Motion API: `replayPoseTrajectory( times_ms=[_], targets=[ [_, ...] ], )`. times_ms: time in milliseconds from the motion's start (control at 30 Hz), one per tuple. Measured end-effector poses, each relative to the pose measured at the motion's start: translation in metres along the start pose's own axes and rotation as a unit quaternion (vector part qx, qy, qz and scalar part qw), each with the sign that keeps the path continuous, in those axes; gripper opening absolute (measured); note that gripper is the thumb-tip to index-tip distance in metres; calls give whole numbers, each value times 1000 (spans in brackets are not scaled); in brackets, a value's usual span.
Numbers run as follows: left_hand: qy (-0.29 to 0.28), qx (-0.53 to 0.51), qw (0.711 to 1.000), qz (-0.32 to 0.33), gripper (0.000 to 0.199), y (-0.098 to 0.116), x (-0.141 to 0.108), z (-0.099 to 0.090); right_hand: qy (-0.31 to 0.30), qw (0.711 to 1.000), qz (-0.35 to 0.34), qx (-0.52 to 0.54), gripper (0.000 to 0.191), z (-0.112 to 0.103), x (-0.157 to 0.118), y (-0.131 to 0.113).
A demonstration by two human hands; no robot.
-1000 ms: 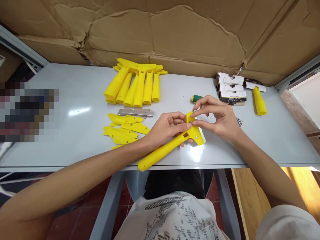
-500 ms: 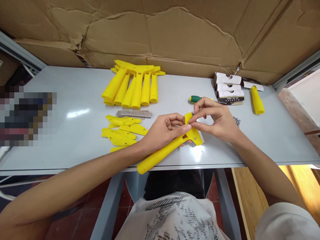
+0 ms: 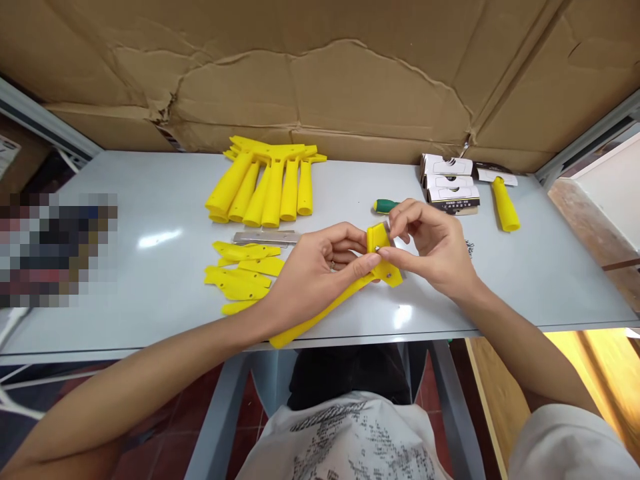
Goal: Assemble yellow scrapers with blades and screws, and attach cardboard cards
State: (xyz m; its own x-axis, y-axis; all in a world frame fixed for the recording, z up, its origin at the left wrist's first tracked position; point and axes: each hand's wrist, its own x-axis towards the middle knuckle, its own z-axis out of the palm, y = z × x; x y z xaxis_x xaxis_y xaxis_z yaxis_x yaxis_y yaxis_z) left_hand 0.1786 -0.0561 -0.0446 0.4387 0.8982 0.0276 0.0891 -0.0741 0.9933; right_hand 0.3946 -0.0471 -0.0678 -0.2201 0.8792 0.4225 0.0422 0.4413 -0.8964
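Observation:
A yellow plastic scraper (image 3: pixel 379 236) is held over the front of the table, its head up to the right and its handle slanting down-left past the table edge. Around the neck and head, my left hand (image 3: pixel 315 270) is closed, thumb on top. A metal blade edge shows along the far side of the head. One screw (image 3: pixel 389 275) sits in the head; a second screw (image 3: pixel 377 249) is beside my right thumb tip. With its thumb against the head and its fingertips at the blade side, my right hand (image 3: pixel 437 250) grips the scraper too.
Several yellow scraper handles (image 3: pixel 273 190) are stacked at the back. Nearer lie metal blades (image 3: pixel 265 237) and yellow cover plates (image 3: pixel 240 277). A green-handled tool (image 3: pixel 385 206), folded cards (image 3: pixel 453 183), another scraper (image 3: pixel 506 207) and small screws (image 3: pixel 469 248) are on the right.
My right fingertips have parted from their pinch at the screw and moved to the blade side. The thumb stays by the screw. The scraper has turned slightly in my left hand.

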Motion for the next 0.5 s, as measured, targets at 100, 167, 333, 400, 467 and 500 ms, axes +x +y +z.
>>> replayPoseTrajectory(
  times_ms=[100,167,333,400,467,500],
  targets=[
    [14,17,999,37,29,0,-4,2,-7,996,34,82,47,2,-1,-2],
    [17,25,997,65,29,-2,-5,3,-24,991,64,114,52,3,-1,-4],
    [9,90,987,130,27,-5,-7,2,-28,993,65,96,49,7,-3,-9],
    [-3,143,977,159,23,0,-6,-1,-24,995,40,84,46,7,-3,-11],
    [-12,196,959,203,18,9,-3,-7,-19,997,9,72,45,4,-2,-11],
    [-11,220,949,225,16,14,0,-11,-12,998,-5,63,44,2,-1,-10]
  ],
)
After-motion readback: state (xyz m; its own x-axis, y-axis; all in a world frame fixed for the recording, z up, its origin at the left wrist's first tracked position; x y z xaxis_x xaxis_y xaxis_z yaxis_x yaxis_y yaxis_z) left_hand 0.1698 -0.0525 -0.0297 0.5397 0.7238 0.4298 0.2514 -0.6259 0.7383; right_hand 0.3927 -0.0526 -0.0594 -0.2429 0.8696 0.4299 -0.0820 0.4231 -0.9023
